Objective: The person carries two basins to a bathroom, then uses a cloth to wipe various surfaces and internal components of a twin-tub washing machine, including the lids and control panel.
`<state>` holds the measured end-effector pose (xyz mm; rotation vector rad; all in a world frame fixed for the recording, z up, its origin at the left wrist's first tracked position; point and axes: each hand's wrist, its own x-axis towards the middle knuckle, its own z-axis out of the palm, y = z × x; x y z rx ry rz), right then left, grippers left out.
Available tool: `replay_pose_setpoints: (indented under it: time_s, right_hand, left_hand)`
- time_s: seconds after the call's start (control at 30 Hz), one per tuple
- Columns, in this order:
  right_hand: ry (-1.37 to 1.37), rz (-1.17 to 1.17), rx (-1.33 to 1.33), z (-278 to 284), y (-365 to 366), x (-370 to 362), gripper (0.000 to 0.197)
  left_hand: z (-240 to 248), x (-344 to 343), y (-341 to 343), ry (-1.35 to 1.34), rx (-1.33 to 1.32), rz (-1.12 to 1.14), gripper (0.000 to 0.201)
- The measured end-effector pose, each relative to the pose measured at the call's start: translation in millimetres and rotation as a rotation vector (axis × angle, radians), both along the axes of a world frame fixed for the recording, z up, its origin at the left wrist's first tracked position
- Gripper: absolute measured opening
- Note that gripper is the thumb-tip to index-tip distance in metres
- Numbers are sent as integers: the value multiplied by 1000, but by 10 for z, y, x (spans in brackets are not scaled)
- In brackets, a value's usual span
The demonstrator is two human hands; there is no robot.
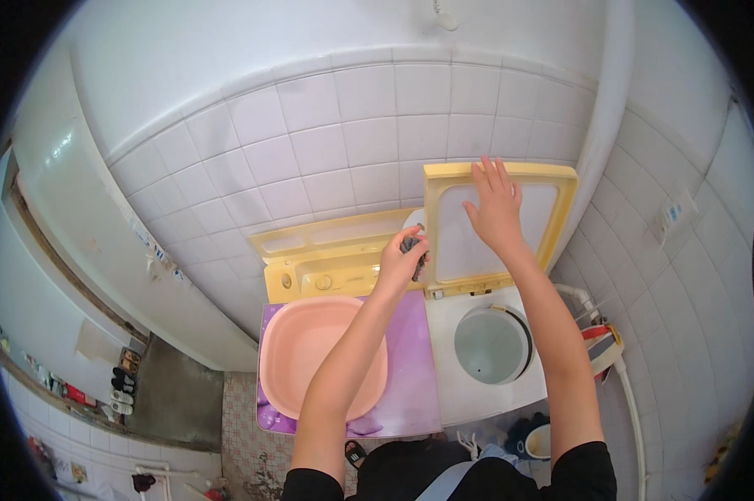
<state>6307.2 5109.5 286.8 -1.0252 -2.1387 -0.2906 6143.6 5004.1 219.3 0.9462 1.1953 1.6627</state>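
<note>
My left hand (396, 265) is closed around a small dark grey crumpled thing (409, 245), perhaps cloth; its kind is not clear. It is just left of the raised yellow-framed lid (566, 196) of a washing machine. With fingers stretched, my right hand (495, 209) lies against the upper part of that lid. Below the lid, the white machine top (452, 401) has a round opening onto a pale tub (487, 355). A pink basin (298, 351) rests on the purple-patterned cover (410, 359) at the left, partly behind my left forearm.
The yellow control panel (327, 281) runs along the back, against a white tiled wall (364, 92). Pipes (632, 417) run down at the right. Below the machine's front stands a bucket (540, 442). Shoes (122, 397) line the left by a doorway.
</note>
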Motion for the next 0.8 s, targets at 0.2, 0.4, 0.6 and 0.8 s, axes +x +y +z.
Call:
replay_pose_setpoints:
  time_s: [0.2, 0.4, 0.6, 0.8]
  right_hand:
    - [-14, 55, -56, -7, 139, 120, 67]
    - [124, 569, 25, -451, -250, 5, 48]
    - [360, 647, -612, -496, -378, 40, 28]
    - [530, 635, -537, -580, -198, 183, 19]
  left_hand:
    - [-170, 146, 85, -160, -33, 20, 39]
    - [-257, 146, 135, -491, 103, 57, 48]
    - [-120, 182, 112, -239, 139, -39, 44]
    - [-189, 14, 161, 275, 162, -7, 26]
